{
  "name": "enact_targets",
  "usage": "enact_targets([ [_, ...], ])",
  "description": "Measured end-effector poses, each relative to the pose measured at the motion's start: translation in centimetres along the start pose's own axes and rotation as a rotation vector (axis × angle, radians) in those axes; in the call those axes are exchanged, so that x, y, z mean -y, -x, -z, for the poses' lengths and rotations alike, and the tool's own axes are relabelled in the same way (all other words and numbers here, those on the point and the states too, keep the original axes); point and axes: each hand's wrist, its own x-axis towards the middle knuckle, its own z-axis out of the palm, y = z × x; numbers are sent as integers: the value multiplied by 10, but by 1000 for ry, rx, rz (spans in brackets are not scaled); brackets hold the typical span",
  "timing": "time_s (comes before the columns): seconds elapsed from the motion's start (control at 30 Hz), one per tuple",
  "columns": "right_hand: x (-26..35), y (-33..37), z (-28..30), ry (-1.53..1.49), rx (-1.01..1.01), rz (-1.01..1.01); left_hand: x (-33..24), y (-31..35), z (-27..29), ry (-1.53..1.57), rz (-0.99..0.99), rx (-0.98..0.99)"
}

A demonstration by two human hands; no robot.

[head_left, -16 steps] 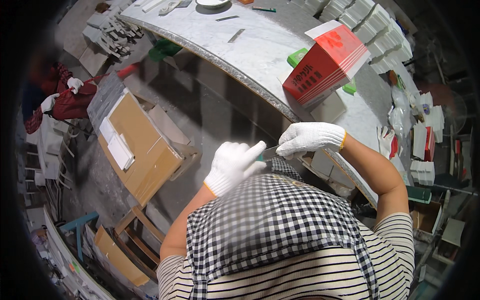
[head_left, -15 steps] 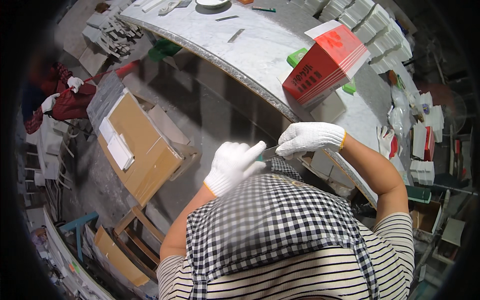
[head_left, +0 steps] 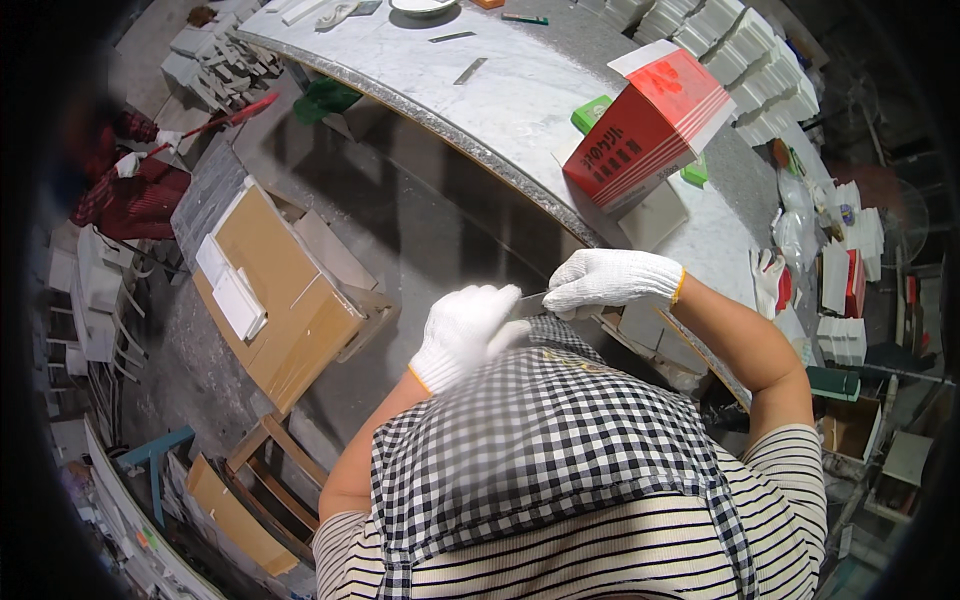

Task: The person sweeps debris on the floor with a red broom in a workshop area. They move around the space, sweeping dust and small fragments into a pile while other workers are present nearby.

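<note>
Both my hands wear white knit gloves with yellow cuffs and are held close together in front of my checked apron (head_left: 560,420). A thin grey metal strip (head_left: 533,302) spans the gap between them. My left hand (head_left: 465,335) is closed around one end of it, its fingers hiding that part. With thumb and fingers pinched, my right hand (head_left: 610,282) grips the other end, close to the worktable's edge.
The marble-topped worktable (head_left: 540,110) curves along my right, bearing a red-and-white carton (head_left: 650,130), green boxes (head_left: 592,114) and flat metal strips (head_left: 470,70). Stacked white pieces (head_left: 740,60) stand behind. Left is a cardboard-topped stand (head_left: 270,290); beyond it, a co-worker (head_left: 140,190) holds a red-handled tool.
My hands have shifted slightly; a teal bit by my left fingers is now hidden. My right hand has moved a little left. The co-worker's hands and red tool have moved.
</note>
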Motion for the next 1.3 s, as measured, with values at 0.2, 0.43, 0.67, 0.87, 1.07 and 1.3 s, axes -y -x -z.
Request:
enact_targets([
  [0.2, 8, 4, -7, 40, 2, -36, -2, 4, -2, 28, 5, -114],
  [0.43, 11, 12, -15, 355, -92, 16, 1, 7, -6, 109, 19, -147],
  [0.67, 12, 10, -19, 504, -78, 17, -2, 9, -5, 164, 110, -64],
  [0.87, 22, 13, -19, 500, -51, 4, 1, 11, -9, 140, -5, -163],
  [1.07, 13, 12, -19, 354, -18, -22, -2, 12, -7, 125, -18, -172],
  [1.3, 15, 10, -18, 143, 67, -116, -4, 12, -10, 186, -13, -251],
])
